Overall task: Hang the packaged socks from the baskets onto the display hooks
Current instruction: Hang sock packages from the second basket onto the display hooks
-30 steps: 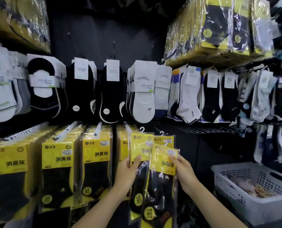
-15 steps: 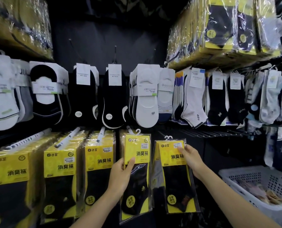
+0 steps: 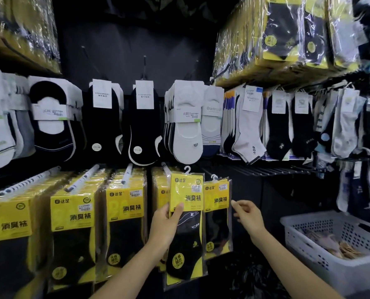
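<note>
A yellow-and-black sock packet point(image 3: 186, 229) with a white plastic hanger is held up in front of the lower row; my left hand point(image 3: 165, 226) grips its left edge, thumb across the yellow card. Its hanger sits near the tip of a white display hook point(image 3: 164, 166). A second, similar packet point(image 3: 217, 214) hangs just to the right and behind it. Beside that packet's right edge, my right hand point(image 3: 247, 216) hovers with fingers loosely extended, holding nothing.
More yellow packets point(image 3: 72, 214) fill the hooks to the left. Rows of white and black socks point(image 3: 186, 124) hang above. A white plastic basket point(image 3: 335, 251) with a few items stands at lower right. Wrapped yellow bundles point(image 3: 287, 35) sit on the upper right shelf.
My right hand has let go of the second packet, which now hangs by itself, and drawn slightly back. My left hand raised its packet toward the hook.
</note>
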`<state>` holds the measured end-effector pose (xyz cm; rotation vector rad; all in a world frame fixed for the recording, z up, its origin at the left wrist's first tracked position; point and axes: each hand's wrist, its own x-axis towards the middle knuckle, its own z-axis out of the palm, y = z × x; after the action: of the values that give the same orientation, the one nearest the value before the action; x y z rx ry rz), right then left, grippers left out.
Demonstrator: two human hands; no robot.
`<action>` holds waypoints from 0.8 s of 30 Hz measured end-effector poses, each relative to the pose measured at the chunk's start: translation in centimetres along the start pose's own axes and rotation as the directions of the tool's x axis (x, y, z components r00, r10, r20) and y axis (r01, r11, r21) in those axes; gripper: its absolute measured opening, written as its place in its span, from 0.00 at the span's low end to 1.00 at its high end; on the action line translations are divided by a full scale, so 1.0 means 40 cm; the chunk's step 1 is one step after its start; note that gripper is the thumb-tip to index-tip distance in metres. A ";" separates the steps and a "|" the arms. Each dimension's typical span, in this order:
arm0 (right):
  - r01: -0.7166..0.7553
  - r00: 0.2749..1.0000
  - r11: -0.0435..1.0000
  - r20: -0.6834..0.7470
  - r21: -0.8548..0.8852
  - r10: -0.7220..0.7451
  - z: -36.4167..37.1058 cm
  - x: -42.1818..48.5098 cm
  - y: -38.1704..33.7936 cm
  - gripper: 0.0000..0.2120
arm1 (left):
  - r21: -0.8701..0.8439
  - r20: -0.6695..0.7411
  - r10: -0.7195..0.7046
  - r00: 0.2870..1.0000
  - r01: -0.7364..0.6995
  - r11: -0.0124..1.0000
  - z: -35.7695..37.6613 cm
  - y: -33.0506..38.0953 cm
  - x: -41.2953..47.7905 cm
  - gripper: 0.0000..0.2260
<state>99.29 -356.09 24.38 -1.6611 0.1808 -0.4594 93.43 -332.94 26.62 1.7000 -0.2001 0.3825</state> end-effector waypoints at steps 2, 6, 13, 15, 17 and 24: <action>0.029 0.993 0.997 0.113 0.067 -0.037 0.003 -0.035 -0.021 0.12 | -0.007 0.051 -0.015 0.999 0.015 1.000 0.024 0.002 -0.005 0.04; 0.008 0.945 0.981 0.319 0.193 -0.070 0.025 -0.094 -0.073 0.12 | -0.061 0.173 -0.038 0.984 0.049 0.997 0.093 0.010 -0.026 0.07; 0.016 0.990 0.958 0.131 0.287 -0.056 -0.020 -0.094 -0.071 0.07 | -0.047 0.285 -0.140 0.948 0.159 0.986 0.148 0.018 -0.033 0.14; 0.042 0.991 0.970 0.116 0.240 -0.071 -0.032 -0.078 -0.071 0.07 | -0.013 0.317 -0.160 0.935 0.173 0.985 0.152 0.017 -0.027 0.20; 0.070 0.990 0.977 0.109 0.203 -0.094 -0.031 -0.060 -0.076 0.06 | 0.000 0.337 -0.175 0.925 0.186 0.983 0.158 0.017 -0.018 0.23; 0.149 0.980 0.981 0.112 0.123 -0.163 0.002 0.001 -0.075 0.05 | -0.048 0.285 -0.169 0.943 0.190 0.981 0.177 -0.010 0.017 0.26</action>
<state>98.90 -355.58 27.32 -1.5912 -0.0660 -0.4755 95.15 -339.77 25.61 1.6784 -0.2607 -0.0039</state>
